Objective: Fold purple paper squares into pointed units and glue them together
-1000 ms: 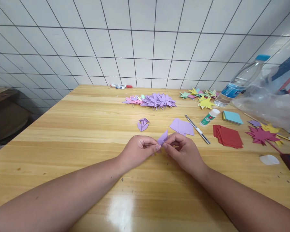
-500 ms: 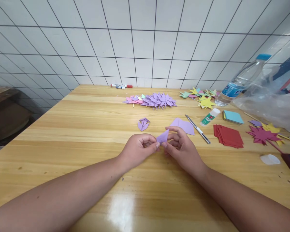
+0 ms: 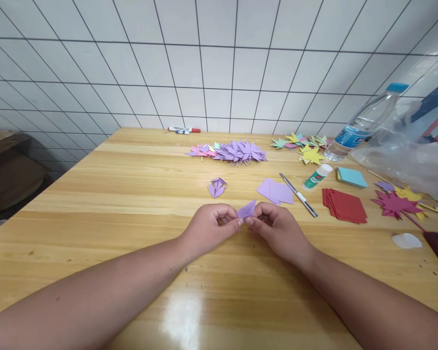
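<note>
Between my two hands is a small folded piece of purple paper [image 3: 246,210], its pointed corner sticking up. My left hand [image 3: 213,224] pinches its left side between thumb and fingers. On the right side, my right hand [image 3: 273,227] is closed on it too, thumb near the lower edge and fingers curled behind. The thumbs almost meet. Just beyond my left hand lie folded purple paper pieces [image 3: 217,187]. Flat purple sheets [image 3: 273,190] rest beyond my right hand, beside a utility knife [image 3: 299,195].
At the right are a glue stick [image 3: 317,177], red paper squares [image 3: 345,206], a blue-topped paper stack [image 3: 352,177], a plastic bottle [image 3: 354,131] and a clear cap [image 3: 407,240]. Purple paper leaves [image 3: 241,152] are piled toward the tiled wall, with markers [image 3: 184,130] behind.
My right hand's fingers have come down from the paper's upper tip and curled in at its side. More of the flat purple sheets now shows. My left hand keeps its pinch.
</note>
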Demonstrator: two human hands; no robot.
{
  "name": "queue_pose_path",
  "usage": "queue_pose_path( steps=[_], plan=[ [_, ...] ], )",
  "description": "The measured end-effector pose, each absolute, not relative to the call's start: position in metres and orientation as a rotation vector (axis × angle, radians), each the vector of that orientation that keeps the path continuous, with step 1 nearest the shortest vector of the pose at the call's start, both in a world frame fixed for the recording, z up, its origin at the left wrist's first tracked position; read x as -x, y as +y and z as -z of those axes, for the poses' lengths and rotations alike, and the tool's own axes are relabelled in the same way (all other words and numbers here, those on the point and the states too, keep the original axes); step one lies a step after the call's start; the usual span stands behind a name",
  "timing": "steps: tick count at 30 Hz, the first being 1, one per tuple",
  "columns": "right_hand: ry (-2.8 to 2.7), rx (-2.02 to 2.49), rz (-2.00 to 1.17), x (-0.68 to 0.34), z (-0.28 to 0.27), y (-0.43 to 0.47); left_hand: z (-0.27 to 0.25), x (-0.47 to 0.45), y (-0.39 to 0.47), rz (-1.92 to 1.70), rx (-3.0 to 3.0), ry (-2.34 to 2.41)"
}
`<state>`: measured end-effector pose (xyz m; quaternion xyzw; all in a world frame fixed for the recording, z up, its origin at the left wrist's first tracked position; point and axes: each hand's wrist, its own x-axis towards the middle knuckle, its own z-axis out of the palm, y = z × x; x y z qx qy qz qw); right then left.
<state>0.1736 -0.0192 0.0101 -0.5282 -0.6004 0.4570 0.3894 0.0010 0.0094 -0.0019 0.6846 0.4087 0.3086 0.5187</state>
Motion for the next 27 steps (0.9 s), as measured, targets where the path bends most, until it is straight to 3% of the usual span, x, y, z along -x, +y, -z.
queue_pose_path(
  steps=[7, 16, 27],
  plan=[
    [-1.748, 1.438, -0.986, -0.1766, -0.0047, -0.0193, 0.0022, -0.0004, 0.0144, -0.789, -1.590, 0.973],
    [-1.567, 1.313, -1.229, -0.1757, -0.0068, -0.0191, 0.0053, -0.0012, 0.0125, -0.752, -1.706, 0.922],
    [-1.637, 1.430, -1.088, -0.1711, -0.0056, -0.0218, 0.0033, -0.0004, 0.0112, -0.778, -1.647, 1.051]
  ],
)
